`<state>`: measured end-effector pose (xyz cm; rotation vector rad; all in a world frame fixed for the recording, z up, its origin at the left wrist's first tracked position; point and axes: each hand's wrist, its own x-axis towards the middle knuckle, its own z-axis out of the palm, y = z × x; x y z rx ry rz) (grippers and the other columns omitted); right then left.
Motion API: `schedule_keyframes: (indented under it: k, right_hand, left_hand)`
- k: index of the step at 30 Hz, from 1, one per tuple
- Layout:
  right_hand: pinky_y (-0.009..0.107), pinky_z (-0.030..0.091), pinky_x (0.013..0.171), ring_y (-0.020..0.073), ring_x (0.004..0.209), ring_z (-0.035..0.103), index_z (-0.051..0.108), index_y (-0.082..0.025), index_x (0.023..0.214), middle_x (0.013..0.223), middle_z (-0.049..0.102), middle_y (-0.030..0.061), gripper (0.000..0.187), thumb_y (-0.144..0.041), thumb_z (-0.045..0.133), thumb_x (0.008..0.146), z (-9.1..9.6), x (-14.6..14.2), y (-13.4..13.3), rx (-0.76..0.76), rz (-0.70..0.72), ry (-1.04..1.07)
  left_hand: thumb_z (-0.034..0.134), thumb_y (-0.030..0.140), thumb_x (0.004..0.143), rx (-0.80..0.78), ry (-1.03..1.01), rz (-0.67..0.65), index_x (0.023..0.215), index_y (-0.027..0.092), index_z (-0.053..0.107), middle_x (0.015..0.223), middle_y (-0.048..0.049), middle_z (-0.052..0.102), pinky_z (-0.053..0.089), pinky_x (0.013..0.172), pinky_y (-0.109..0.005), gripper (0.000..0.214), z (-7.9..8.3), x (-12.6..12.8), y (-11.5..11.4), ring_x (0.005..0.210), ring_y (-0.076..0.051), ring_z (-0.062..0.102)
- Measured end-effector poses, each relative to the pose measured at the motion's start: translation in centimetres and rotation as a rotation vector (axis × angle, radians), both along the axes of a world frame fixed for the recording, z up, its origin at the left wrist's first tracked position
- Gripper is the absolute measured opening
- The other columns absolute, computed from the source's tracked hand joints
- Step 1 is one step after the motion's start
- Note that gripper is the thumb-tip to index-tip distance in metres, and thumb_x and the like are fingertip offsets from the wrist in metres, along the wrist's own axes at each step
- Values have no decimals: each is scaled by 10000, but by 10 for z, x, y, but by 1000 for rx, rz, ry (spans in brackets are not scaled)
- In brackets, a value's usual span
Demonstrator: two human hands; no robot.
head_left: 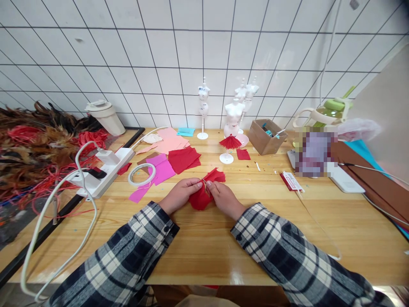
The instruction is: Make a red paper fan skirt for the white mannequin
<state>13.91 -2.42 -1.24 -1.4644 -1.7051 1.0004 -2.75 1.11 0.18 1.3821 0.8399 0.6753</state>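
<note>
left hand [182, 194] | right hand [226, 198] | angled inward | pinching red piece [198, 201]

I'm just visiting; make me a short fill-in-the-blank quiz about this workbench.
1. The left hand and right hand hold a crinkled sheet coloured ____.
2. The tape roll lies to the person's ____ of both hands.
3. The cardboard box stands to the ____ of the miniature mannequins.
4. The drinking bottle has a ____ lid.

Missing words: red; left; right; green.
</note>
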Motion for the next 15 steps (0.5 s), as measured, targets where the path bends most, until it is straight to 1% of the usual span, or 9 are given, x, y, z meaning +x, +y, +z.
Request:
schedule_keyframes:
  k: [2, 4, 6, 7, 8, 10, 12, 13, 15]
  right_hand:
    - [263, 342, 597, 130, 613, 455, 516, -186, 737, 645, 491, -3, 431, -485, 300, 959, 5, 1, -1, -53, -31, 101]
    - [247, 321, 518, 113, 519, 397, 542, -189, 877, 598, 427, -39, 417, -541, 326, 937, 13, 4, -3, -166, -19, 253]
    - [230, 260, 446, 93, 443, 293, 521, -198, 1011, 567, 344, -77, 411, -572, 390, 903, 21, 8, -5, -283, 69, 375]
    - [225, 240, 434, 87, 435, 263, 514, -200, 1055, 566, 324, -85, 410, -566, 444, 882, 24, 10, -6, -299, 119, 403]
    - [220, 239, 438, 84, 443, 262, 519, -200, 1086, 574, 324, -86, 412, -541, 507, 857, 26, 12, -7, -274, 161, 403]
    - [217, 275, 479, 86, 490, 312, 553, -198, 1126, 601, 373, -74, 407, -453, 605, 814, 29, 14, -8, -145, 234, 331]
    - [222, 318, 535, 96, 546, 373, 617, -193, 1067, 637, 455, -51, 306, -368, 608, 817, 28, 14, -9, -25, 321, 214]
    - [227, 338, 562, 102, 572, 405, 645, -188, 1002, 661, 500, -37, 235, -334, 591, 827, 27, 13, -10, 12, 374, 151]
    - [236, 370, 605, 116, 619, 466, 668, -180, 878, 712, 576, -11, 156, -290, 563, 839, 25, 10, -13, 64, 466, 31]
  left_hand:
    - [640, 435, 781, 19, -11, 65, 765, 145, 669, 790, -39, 678, 444, 725, -273, 292, -1, 0, 1, 737, -168, 579]
    - [647, 455, 772, 45, -30, 213, 800, 153, 658, 804, -33, 676, 451, 723, -271, 304, -3, -1, 5, 744, -167, 584]
    - [648, 470, 766, 62, -69, 384, 865, 166, 648, 828, -26, 679, 456, 708, -266, 320, -3, -5, 11, 742, -164, 594]
    - [647, 465, 767, 67, -102, 451, 900, 173, 643, 847, -24, 681, 458, 703, -265, 321, -3, -7, 14, 745, -164, 600]
    - [645, 446, 770, 69, -147, 500, 935, 179, 637, 869, -23, 681, 462, 705, -264, 314, -3, -9, 16, 754, -165, 606]
    - [642, 362, 770, 58, -268, 553, 985, 186, 627, 904, -19, 679, 468, 717, -262, 278, 0, -12, 18, 779, -163, 614]
    - [637, 264, 746, 14, -362, 541, 1002, 179, 634, 874, -11, 670, 467, 706, -244, 270, 4, -14, 16, 763, -146, 608]
    - [638, 233, 732, -31, -375, 488, 1013, 169, 643, 821, -6, 661, 460, 678, -230, 288, 7, -14, 14, 726, -133, 597]
    - [653, 218, 724, -159, -330, 291, 1094, 156, 648, 708, 4, 630, 439, 614, -213, 375, 12, -13, 8, 631, -111, 567]
